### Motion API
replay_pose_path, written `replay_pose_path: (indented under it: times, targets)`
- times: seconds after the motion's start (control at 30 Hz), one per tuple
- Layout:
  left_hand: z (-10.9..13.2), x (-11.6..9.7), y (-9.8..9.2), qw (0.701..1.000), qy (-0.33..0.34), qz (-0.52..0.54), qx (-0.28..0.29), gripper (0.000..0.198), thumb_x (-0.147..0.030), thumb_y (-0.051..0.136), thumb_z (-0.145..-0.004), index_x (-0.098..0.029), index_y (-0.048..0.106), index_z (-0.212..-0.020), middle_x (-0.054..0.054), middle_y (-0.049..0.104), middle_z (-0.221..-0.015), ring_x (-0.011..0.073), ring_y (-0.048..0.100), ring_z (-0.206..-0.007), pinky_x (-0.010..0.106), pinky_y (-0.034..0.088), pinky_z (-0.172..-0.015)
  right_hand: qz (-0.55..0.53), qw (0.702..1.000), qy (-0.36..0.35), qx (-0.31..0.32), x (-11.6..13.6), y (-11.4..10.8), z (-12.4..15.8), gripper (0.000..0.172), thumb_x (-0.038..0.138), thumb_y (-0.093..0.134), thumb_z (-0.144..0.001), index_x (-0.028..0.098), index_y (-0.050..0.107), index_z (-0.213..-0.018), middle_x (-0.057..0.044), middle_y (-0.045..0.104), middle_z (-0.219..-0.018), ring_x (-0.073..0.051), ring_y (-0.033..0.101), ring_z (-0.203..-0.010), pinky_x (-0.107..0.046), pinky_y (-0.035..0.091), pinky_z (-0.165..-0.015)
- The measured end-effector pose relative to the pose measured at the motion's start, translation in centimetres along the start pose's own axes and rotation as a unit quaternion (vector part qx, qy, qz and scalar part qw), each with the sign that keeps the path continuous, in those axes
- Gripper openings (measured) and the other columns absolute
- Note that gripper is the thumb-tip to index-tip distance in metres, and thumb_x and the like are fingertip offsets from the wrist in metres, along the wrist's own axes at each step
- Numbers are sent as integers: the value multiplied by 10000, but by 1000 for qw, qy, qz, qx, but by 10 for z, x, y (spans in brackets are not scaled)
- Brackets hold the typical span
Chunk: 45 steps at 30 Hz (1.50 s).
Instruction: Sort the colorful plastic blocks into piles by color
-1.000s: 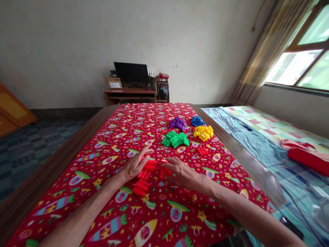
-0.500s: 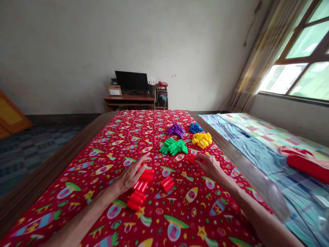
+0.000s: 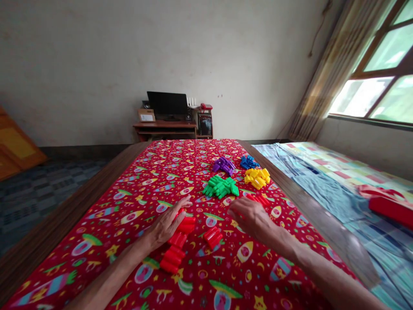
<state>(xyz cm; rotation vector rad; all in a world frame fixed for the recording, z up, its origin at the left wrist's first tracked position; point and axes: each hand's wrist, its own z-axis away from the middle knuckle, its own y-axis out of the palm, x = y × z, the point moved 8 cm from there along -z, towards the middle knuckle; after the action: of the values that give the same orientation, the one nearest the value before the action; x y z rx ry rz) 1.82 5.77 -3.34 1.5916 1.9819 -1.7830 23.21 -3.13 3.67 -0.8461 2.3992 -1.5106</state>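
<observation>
Green blocks (image 3: pixel 220 187), yellow blocks (image 3: pixel 257 178) heaped; red blocks (image 3: pixel 213 237) left divided. My left fingers (image 3: pixel 182 204) loosely spread; right fingers (image 3: pixel 238 208) curled, grip unclear.

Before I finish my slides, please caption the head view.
Left hand beside red pieces, right hand near more red pieces, green pile beyond.

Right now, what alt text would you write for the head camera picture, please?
A person's left hand partly covers red pieces on a patterned red cloth, and the right hand is near another red group. Farther back lie a green pile, purple pile, yellow pile and blue pile.
</observation>
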Motion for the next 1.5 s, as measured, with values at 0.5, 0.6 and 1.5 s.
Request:
replay_pose_path:
  times: [0.5, 0.6, 1.5]
  targets:
    - [8, 15, 5, 1000, -12, 9, 1, 476, -392, 338, -988, -252, 378, -1442, 86, 578, -1348, 250, 514, -1284, 442, 396, -1106, -28, 984, -131, 115, 6, 53, 11, 211, 177, 482, -947, 152, 611, -1112, -133, 644, -1163, -209, 562, -1088, -359, 491, -916]
    - [8, 14, 4, 1000, -19, 2, 0, 470, -401, 346, -986, -256, 391, -1431, 79, 583, -1347, 246, 525, -1273, 428, 421, -1085, -21, 988, -116, 105, -25, 41, 19, 219, 165, 481, -940, 139, 620, -1108, -138, 656, -1147, -218, 579, -1087, -373, 505, -912]
    - [9, 6, 1, 1000, -24, 1, -3, 474, -419, 311, -987, -262, 429, -1419, 72, 577, -1370, 248, 513, -1285, 440, 406, -1098, 190, 946, 153, 213, -155, 46, -115, 269, 273, 547, -913, 180, 606, -1158, -87, 692, -948, -186, 632, -831, -233, 385, -634]
